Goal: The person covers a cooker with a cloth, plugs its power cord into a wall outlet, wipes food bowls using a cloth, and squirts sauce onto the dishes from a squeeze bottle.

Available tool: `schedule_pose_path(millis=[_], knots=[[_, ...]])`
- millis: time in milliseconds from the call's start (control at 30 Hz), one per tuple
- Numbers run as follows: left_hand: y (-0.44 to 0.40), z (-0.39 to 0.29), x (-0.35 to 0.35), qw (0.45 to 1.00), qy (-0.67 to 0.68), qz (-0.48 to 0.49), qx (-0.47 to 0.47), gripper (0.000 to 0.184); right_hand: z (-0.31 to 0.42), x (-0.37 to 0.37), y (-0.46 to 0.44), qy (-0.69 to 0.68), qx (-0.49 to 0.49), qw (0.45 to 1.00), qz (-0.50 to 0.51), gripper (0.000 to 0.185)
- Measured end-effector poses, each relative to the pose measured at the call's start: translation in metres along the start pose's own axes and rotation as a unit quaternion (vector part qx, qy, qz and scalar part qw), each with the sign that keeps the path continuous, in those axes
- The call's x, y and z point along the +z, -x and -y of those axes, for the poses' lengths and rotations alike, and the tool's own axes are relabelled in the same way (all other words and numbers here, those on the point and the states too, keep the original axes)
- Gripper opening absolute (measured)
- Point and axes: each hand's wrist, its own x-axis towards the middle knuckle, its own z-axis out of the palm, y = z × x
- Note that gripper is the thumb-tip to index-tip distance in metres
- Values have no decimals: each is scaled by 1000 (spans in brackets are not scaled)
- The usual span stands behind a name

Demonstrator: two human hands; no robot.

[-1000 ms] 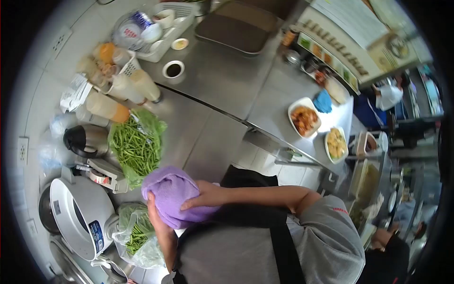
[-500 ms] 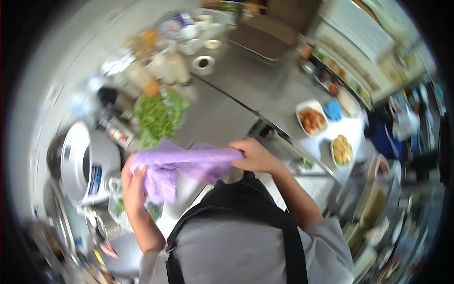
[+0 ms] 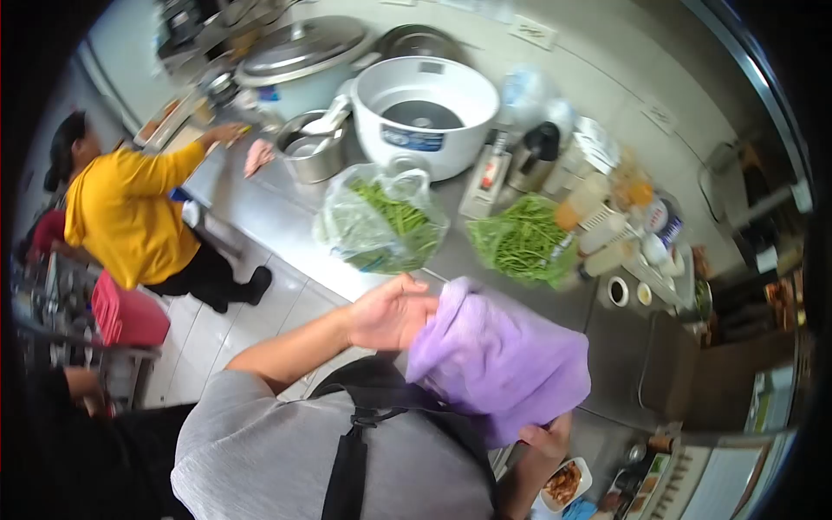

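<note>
A purple cloth (image 3: 507, 360) hangs bunched and folded in front of my apron, held between both hands. My left hand (image 3: 390, 314) grips its left edge, with the palm turned up and the fingertips partly hidden by the fabric. At the lower right corner my right hand (image 3: 546, 440) pinches the cloth, thumb in front and the other fingers behind it. Just beyond the cloth, a bag of green vegetables (image 3: 524, 241) and a second clear bag of greens (image 3: 381, 221) lie on the steel counter (image 3: 290, 238).
A white rice-cooker body (image 3: 425, 104), a steel pot (image 3: 314, 156) and a lidded cooker (image 3: 303, 52) stand along the wall. Several bottles (image 3: 598, 217) crowd the right. A person in a yellow top (image 3: 130, 212) works at the left, near a red bin (image 3: 130, 312).
My view has swung left, bringing the co-worker and the cookers into sight. The cloth, stretched sideways before, now hangs in a folded bundle, with my right hand lower.
</note>
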Motion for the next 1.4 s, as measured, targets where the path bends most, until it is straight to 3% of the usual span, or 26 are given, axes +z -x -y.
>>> schedule_pose_path(millis=[33,67,100,167,200,300,367,400,433,500,567,667,700,767,833,867,933,967,1000,1067,1100,1167,1233,1267,1367,1400], knots=[[14,-5,6,999,-53,-4,7,49,1,8,-10,49,26,998,2,66],[26,-9,21,965,-252,-55,53,55,11,19,-24,101,45,994,0,60],[38,-21,26,884,-460,-76,37,58,22,29,-36,155,61,986,-4,54],[71,-60,25,595,-796,-110,-9,63,49,36,-57,314,135,940,11,37],[94,-79,30,577,-808,-115,14,66,59,36,-67,390,171,905,18,28],[163,-123,49,563,-793,-218,83,72,71,26,-80,466,45,881,62,20],[194,-154,77,552,-764,-318,101,80,62,57,-112,411,-59,909,42,29],[212,-171,69,547,-769,-294,151,85,54,76,-129,380,-113,917,29,33],[230,-194,76,556,-758,-323,105,72,42,101,-151,342,-137,930,-11,36],[257,-243,41,443,-825,-266,229,47,13,143,-205,239,-145,959,-53,40],[276,-295,15,377,-798,-376,282,29,-10,165,-254,89,-65,994,-8,40],[287,-414,-15,231,-789,-449,349,25,-26,228,-347,-35,78,993,78,29],[282,-467,-19,168,-798,-455,358,24,-31,251,-384,-61,51,993,91,30],[246,-574,-12,94,-783,-487,375,30,-38,291,-464,-173,23,983,53,24],[187,-636,2,22,-764,-515,388,59,-60,303,-551,-218,-56,973,47,28],[160,-662,-10,42,-751,-511,416,74,-73,298,-588,-229,-58,970,52,41],[117,-710,-64,79,-756,-487,431,106,-87,294,-589,-165,58,985,-13,54],[92,-722,-99,38,-756,-493,430,101,-91,288,-587,-137,118,982,-45,60],[78,-692,-110,82,-775,-516,357,93,-99,278,-566,-39,103,994,0,67],[62,-652,-159,42,-816,-533,220,82,-111,257,-500,129,68,986,85,76],[58,-679,-231,43,-835,-526,153,74,-108,240,-466,195,41,972,123,78],[60,-672,-270,104,-834,-534,95,72,-101,196,-407,202,103,965,132,60],[61,-641,-247,166,-792,-582,77,71,-86,142,-352,192,142,969,55,44],[61,-695,-322,161,-845,-481,170,69,-73,121,-327,176,187,966,-35,42],[60,-650,-248,180,-789,-585,57,65,-74,24,-259,180,225,930,-227,46],[62,-660,-259,115,-796,-587,88,64,-72,-1,-245,213,242,914,-248,46]])
